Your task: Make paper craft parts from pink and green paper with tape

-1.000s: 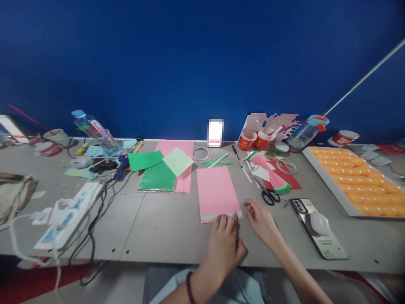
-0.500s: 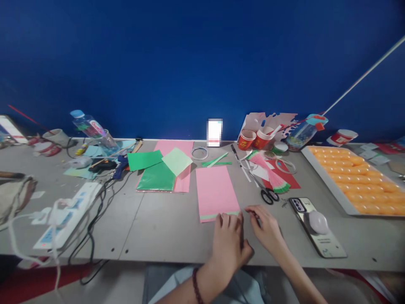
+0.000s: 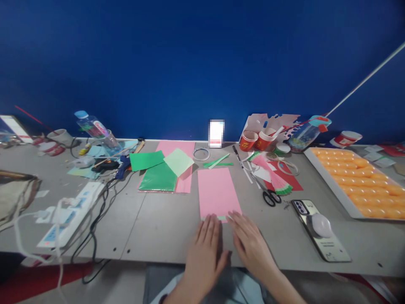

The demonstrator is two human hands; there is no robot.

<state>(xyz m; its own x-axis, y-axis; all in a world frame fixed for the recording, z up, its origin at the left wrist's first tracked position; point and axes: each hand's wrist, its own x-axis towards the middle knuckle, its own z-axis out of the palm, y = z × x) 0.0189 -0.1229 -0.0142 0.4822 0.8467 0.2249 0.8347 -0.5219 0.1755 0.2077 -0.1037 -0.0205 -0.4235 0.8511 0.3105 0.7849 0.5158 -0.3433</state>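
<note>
A pink sheet of paper (image 3: 218, 192) lies in front of me, with a narrow pale green strip (image 3: 223, 218) along its near edge. My left hand (image 3: 204, 242) rests flat at that edge, fingers stretched out and their tips over the left part of the strip. On the near right corner lie the extended fingers of my right hand (image 3: 251, 240), their tips touching the strip's right end. Neither hand grips anything that I can see. The fingers cover much of the strip.
Green paper (image 3: 158, 179) and a pale green square (image 3: 179, 162) lie to the left. Scissors (image 3: 271, 197), a phone (image 3: 321, 232) and a tray of orange balls (image 3: 357, 181) are at right. Red paper cups (image 3: 248, 140) stand behind. A power strip (image 3: 72, 215) lies far left.
My left hand has moved left along the near edge of the pink sheet and its fingers have straightened. My right hand has shifted left from beside the sheet onto its near right corner.
</note>
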